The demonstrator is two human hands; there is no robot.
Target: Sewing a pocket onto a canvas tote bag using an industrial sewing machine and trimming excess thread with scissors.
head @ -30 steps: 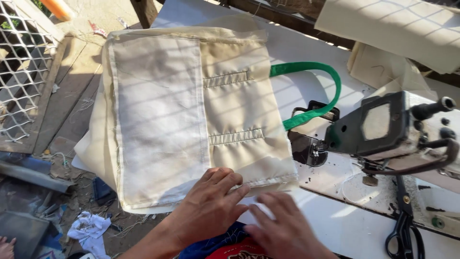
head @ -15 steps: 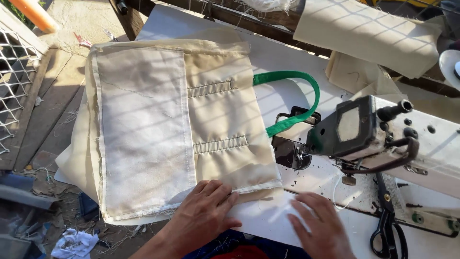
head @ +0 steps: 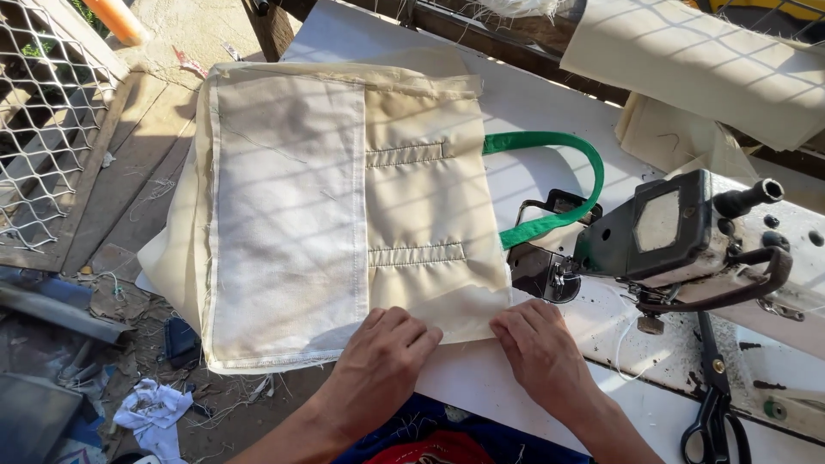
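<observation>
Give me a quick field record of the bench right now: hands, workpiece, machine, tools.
Left hand: flat on the near edge of the cream fabric bag, fingers spread, no grip closed
Right hand: pressing the bag's near right corner, beside the presser foot
Bag: lies flat, hanging off the table's left edge
Green handle: loops out toward the sewing machine
Scissors: black, on the white table, right of the right hand
Cream fabric pieces: far right
</observation>
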